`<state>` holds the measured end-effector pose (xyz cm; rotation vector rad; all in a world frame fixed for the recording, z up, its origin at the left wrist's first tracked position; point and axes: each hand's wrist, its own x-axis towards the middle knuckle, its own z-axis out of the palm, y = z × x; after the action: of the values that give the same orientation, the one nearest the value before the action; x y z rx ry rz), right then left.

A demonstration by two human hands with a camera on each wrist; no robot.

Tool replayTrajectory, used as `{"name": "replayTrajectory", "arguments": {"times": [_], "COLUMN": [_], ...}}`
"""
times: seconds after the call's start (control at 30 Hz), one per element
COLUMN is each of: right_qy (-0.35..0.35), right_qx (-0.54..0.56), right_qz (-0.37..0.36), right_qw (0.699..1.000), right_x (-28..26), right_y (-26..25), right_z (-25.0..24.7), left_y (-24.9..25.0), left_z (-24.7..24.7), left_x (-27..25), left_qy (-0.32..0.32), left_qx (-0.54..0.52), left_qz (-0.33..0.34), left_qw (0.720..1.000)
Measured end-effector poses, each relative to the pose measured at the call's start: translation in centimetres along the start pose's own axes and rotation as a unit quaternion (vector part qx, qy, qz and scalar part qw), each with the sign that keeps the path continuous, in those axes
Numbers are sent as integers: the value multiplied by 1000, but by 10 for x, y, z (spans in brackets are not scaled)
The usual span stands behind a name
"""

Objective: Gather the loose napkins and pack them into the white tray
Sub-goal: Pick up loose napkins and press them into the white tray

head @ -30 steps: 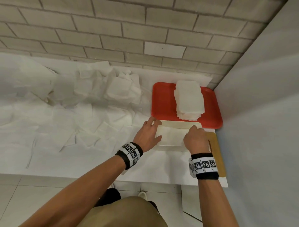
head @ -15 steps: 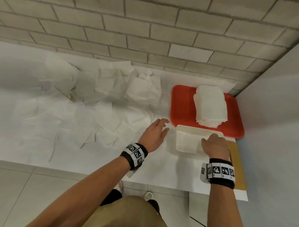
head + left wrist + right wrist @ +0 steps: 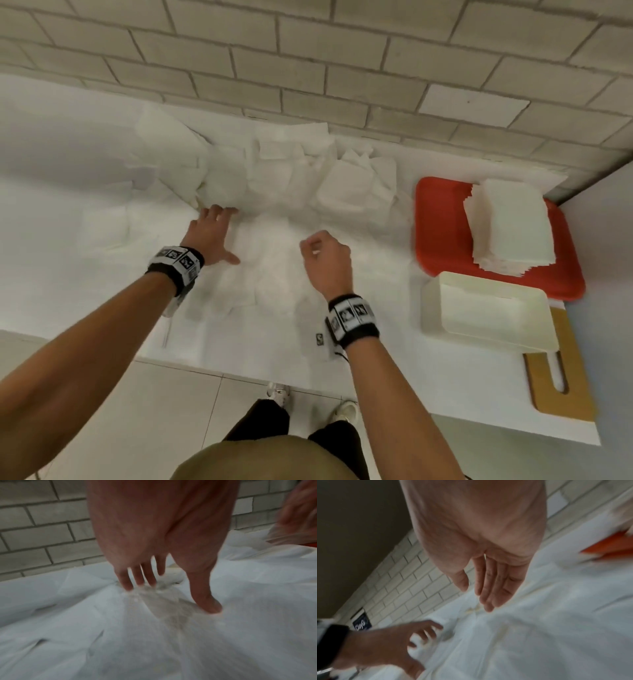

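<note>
Loose white napkins (image 3: 274, 181) lie scattered and heaped over the white table, thickest near the brick wall. My left hand (image 3: 212, 236) lies flat on them with fingers spread; in the left wrist view its fingertips (image 3: 137, 584) and thumb press into a napkin (image 3: 154, 615). My right hand (image 3: 325, 260) hovers just above the napkins to the right of the left hand, empty, with its fingers (image 3: 488, 588) relaxed and nearly straight. The white tray (image 3: 445, 301) stands at the right near the table's front edge, away from both hands. What it holds is hard to make out.
A red tray (image 3: 435, 233) behind the white tray carries a tall neat stack of napkins (image 3: 510, 226). A wooden board (image 3: 561, 387) pokes out under the white tray at the front right corner. The brick wall runs along the back, and a grey wall closes the right side.
Both hands have left the white tray and moved left over the loose napkins. The left hand now presses on them, and my view has swung left.
</note>
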<state>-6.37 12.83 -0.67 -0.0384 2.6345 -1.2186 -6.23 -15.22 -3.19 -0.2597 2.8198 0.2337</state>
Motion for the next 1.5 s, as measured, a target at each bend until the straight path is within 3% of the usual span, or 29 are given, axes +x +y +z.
{"name": "replayTrajectory", "arguments": {"times": [0.07, 0.2, 0.27, 0.37, 0.53, 0.6, 0.67, 0.73, 0.8, 0.87, 1.0, 1.17, 1.23, 1.27, 1.37, 1.4, 1.5], "right_qy": [-8, -43, -28, 32, 139, 92, -48, -205, -294, -270, -131, -95, -76, -70, -67, -69, -62], "right_qx": [-19, -95, -73, 39, 96, 68, 2, -64, -89, -97, -117, -7, 12, 18, 4, -3, -14], "right_qz": [7, 66, 65, 6, -103, -161, -208, -208, -207, -235, -244, -168, -151, -147, -143, -145, -141], "right_qw": [1000, 992, 995, 999, 980, 980, 977, 954, 929, 929, 954, 981, 986, 987, 987, 987, 988], "right_x": [24, 60, 69, 68, 45, 26, 1, -23, -38, -41, -12, 11, 9, 6, -3, -6, -16], "right_y": [-18, -28, -25, -30, -53, -67, -84, -98, -104, -101, -81, -65, -58, -55, -47, -45, -37], "right_z": [32, 76, 83, 73, 7, -30, -61, -78, -82, -78, -60, -45, -46, -48, -58, -61, -71], "left_y": [-2, -1, -3, -8, -14, -14, -11, -2, 13, 28, 48, 57, 48, 39, 0, -12, -28], "left_z": [8, 24, 27, 29, 34, 28, 22, 12, 0, -10, -18, -24, -25, -23, -20, -19, -16], "left_x": [-6, -11, -11, -14, -25, -30, -35, -43, -51, -58, -70, -74, -65, -55, -18, -8, 10], "left_qy": [50, -9, -18, -11, 39, 40, 26, 17, 12, 3, -11, -17, -13, 2, 11, -15, -86], "left_qx": [11, -97, -153, -211, -313, -377, -482, -559, -599, -626, -639, -618, -577, -527, -225, -107, 125], "left_qz": [-4, -69, -79, -65, -54, -60, -43, -6, 29, 71, 124, 143, 151, 157, 184, 190, 211], "left_qw": [999, 993, 985, 975, 947, 923, 875, 829, 800, 777, 759, 773, 802, 835, 957, 976, 966]}}
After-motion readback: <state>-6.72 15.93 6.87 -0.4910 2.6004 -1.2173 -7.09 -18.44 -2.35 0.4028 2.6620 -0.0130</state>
